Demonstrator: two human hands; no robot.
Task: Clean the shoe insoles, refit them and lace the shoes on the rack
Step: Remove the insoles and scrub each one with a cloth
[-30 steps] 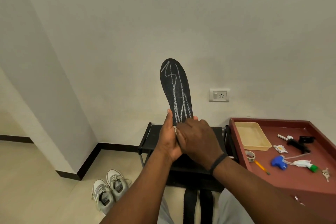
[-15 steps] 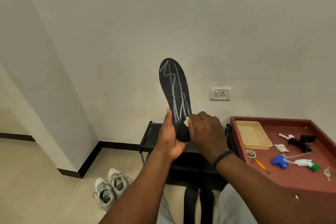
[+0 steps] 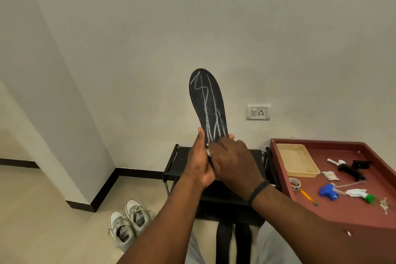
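1. Since half a second ago, the right hand (image 3: 233, 163) has slid from the insole's right edge back across its heel, toward the left hand.
2. Insole (image 3: 209, 105): black, upright, toe up, held above the black rack (image 3: 182, 156); white scribbles run along most of its length.
3. Left hand (image 3: 199, 163) grips the heel, thumb up along the edge. Right-hand fingers curl over a small white wad (image 3: 209, 152), pressing it to the insole.
4. Progress, judged: cleaning barely begun; refitting and lacing remain. Shoes (image 3: 128, 227) sit on the floor, off the rack.
5. Clearance: open air surrounds the toe; the red table (image 3: 353, 216) rim stands close on the right.
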